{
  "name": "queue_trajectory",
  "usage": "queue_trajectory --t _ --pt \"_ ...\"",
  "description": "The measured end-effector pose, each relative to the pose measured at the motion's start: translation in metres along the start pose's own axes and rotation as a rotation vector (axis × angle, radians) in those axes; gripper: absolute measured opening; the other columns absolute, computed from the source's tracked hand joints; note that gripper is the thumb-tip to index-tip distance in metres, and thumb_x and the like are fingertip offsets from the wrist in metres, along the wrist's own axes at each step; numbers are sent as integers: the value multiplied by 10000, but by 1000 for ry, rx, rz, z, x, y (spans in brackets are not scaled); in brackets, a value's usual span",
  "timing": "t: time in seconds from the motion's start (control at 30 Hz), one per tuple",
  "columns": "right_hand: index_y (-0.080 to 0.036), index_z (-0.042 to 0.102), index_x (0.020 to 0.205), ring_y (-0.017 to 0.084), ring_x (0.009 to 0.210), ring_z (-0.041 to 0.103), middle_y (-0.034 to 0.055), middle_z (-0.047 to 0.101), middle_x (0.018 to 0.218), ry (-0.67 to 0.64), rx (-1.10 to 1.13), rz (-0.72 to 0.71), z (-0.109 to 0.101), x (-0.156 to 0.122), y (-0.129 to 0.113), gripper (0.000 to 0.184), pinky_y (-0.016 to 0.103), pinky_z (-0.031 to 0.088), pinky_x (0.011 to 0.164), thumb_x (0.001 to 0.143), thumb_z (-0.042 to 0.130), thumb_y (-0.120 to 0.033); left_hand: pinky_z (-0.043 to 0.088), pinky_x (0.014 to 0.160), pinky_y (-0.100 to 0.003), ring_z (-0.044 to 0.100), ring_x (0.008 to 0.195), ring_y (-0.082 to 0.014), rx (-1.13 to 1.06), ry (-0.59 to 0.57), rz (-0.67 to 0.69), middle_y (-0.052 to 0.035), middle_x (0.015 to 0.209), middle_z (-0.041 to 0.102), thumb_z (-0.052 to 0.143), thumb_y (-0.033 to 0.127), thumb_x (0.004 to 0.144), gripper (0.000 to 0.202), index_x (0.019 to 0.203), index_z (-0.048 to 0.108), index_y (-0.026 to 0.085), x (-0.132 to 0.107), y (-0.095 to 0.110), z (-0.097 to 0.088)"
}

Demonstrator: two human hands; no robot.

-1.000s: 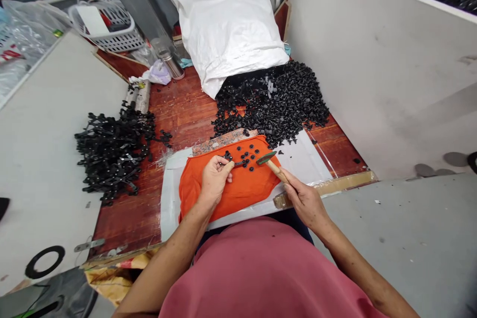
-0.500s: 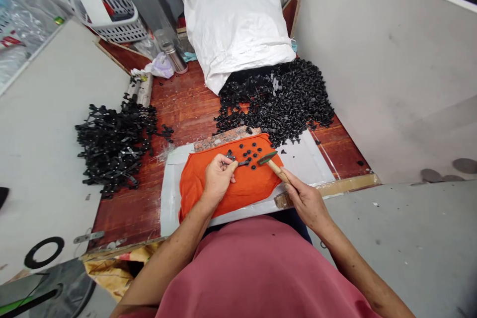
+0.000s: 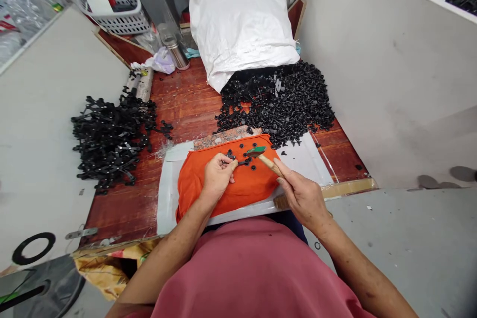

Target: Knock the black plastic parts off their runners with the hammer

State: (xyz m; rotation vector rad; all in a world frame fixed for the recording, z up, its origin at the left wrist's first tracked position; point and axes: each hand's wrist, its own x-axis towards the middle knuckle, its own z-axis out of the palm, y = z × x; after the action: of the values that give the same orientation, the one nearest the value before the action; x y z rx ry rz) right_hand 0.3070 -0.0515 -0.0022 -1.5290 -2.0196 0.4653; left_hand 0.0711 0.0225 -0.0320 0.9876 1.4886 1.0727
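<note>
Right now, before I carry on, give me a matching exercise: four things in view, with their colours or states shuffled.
Column one:
1. Left hand
2. Hammer
3. Cloth
4. Large sack

Column two:
A. White, at the far side of the table
B. Gripped by the right hand
C. Orange, under small black studs
D. Pinching a black part

Pairs: 1-D, 2-B, 3-C, 4-A.

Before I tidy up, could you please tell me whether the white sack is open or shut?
The white sack is open: black pieces spread out from under its loose lower edge.
</note>
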Motion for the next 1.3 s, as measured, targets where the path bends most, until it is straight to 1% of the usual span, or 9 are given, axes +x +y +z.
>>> queue_trajectory --t 0.17,0.33,0.47,0.63,0.73,0.9,1.07,1.17,1.3 --pt "-326 391 1605 233 972 750 60 775 1117 -113 -135 57 7 0 2 523 334 613 855 1083 420 -310 352 351 -149 506 335 -86 23 2 -2 78 444 529 791 429 679 347 733 538 198 1 -5 -1" --pt "-343 333 1630 232 1017 737 62 762 1157 -52 -111 68 6 -4 2 545 341 591 936 1088 381 -317 380 345 -162 533 352 -97 56 20 19 74 481 538 782 452 685 344 739 554 200 1 -11 -2" --pt "-313 411 1600 229 872 749 58 779 1006 -151 -170 79 8 -3 -2 519 324 608 815 1081 396 -317 382 344 -162 537 360 -98 103 29 36 68 492 544 754 434 704 309 734 554 201 -1 -11 -1" --pt "-326 402 1600 225 1108 722 51 707 1343 -6 23 48 1 4 -4 509 328 582 946 1091 398 -317 383 352 -177 540 365 -114 180 34 -11 62 502 549 714 403 742 256 750 547 210 -1 -7 -1" --pt "-319 449 1575 229 1213 683 30 673 1405 20 93 75 -3 5 -1 492 340 562 1017 1083 420 -317 405 391 -203 568 404 -149 272 -27 -45 56 518 558 682 383 793 209 801 542 229 0 0 -6" --pt "-305 469 1562 237 1283 642 23 647 1435 3 158 167 3 -7 10 489 393 513 1114 1076 431 -329 399 564 -241 620 590 -190 714 -152 282 -5 664 648 626 357 908 149 1014 694 278 -9 27 -28" --pt "-305 485 1549 229 1302 628 10 609 1471 5 208 229 10 -19 19 481 390 520 1110 1070 440 -324 445 739 -376 614 879 -303 1284 -82 542 -114 925 660 528 350 981 272 1110 758 283 -16 55 -36" --pt "-310 490 1547 234 1281 644 11 624 1454 12 211 245 12 -22 21 486 394 530 1098 1063 447 -320 435 922 -484 566 1073 -344 1339 -183 739 -148 1112 651 530 365 989 279 1128 746 256 -8 53 -29" --pt "-312 496 1542 226 1287 638 1 616 1465 17 206 255 12 -23 22 485 381 525 1103 1059 447 -316 329 1122 -549 529 1225 -320 1288 -359 882 -113 1229 659 567 311 980 177 1039 717 238 9 34 -23"
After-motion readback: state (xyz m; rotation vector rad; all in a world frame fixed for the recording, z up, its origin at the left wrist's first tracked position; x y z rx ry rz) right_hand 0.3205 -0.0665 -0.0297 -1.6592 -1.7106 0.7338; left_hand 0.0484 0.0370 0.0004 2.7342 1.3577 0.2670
